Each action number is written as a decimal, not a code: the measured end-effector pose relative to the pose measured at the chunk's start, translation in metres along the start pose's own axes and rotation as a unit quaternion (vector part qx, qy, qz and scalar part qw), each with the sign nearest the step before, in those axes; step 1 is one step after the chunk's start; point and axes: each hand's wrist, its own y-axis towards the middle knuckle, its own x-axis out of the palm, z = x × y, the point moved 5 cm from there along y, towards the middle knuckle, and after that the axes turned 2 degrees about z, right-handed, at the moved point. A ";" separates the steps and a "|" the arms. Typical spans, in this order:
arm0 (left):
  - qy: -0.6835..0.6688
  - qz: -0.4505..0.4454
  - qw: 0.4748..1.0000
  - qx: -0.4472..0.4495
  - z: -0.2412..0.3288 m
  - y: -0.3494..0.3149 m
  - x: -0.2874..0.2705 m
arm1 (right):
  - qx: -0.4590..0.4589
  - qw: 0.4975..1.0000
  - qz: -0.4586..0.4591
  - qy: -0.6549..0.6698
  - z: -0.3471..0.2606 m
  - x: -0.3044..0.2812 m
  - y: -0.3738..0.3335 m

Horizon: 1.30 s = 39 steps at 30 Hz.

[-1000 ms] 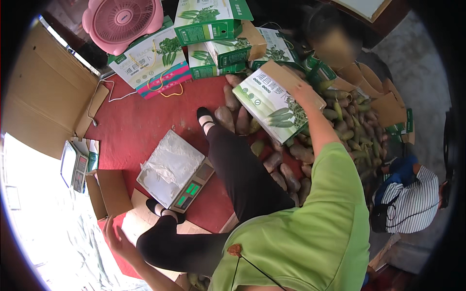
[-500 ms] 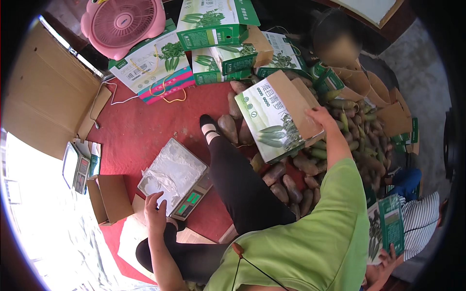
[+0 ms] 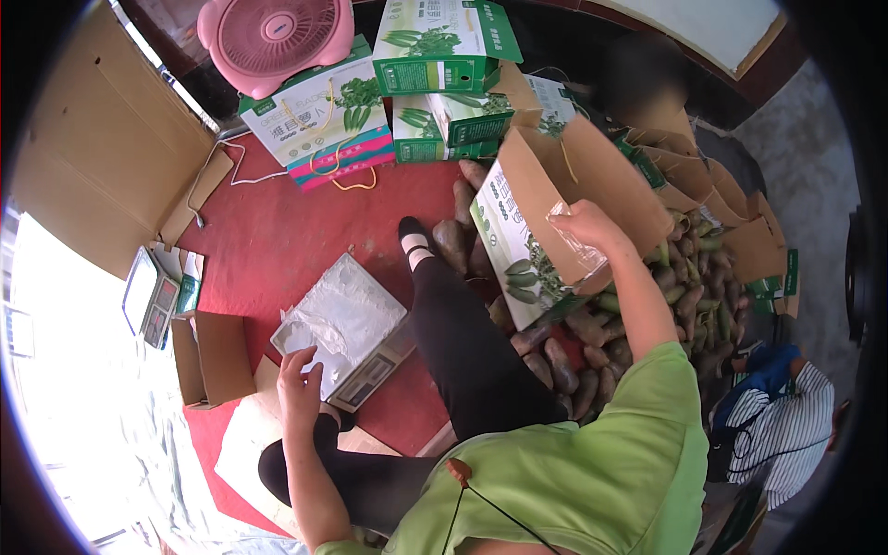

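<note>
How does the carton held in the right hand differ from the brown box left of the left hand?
The carton shows a white, green-printed side; the brown box shows plain cardboard. The carton is in the right hand; the brown box is not held. The carton looks larger than the brown box. Both show brown cardboard.

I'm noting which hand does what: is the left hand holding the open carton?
No, the right hand holds the open carton, while the left hand is near the scale.

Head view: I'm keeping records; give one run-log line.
right hand: holds open box | left hand: near scale | produce: heaped right
</note>
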 end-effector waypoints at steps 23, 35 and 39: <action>0.291 0.272 0.897 0.193 0.055 -0.016 -0.039 | -0.624 0.696 -0.150 -0.322 -0.272 0.244 -0.082; 0.240 -0.039 0.970 -0.005 -0.041 0.006 -0.004 | -0.513 0.843 -0.159 0.007 -0.239 0.179 -0.055; 0.278 -0.063 0.958 -0.023 -0.049 0.013 0.003 | -0.399 0.915 -0.057 0.008 -0.157 0.110 -0.033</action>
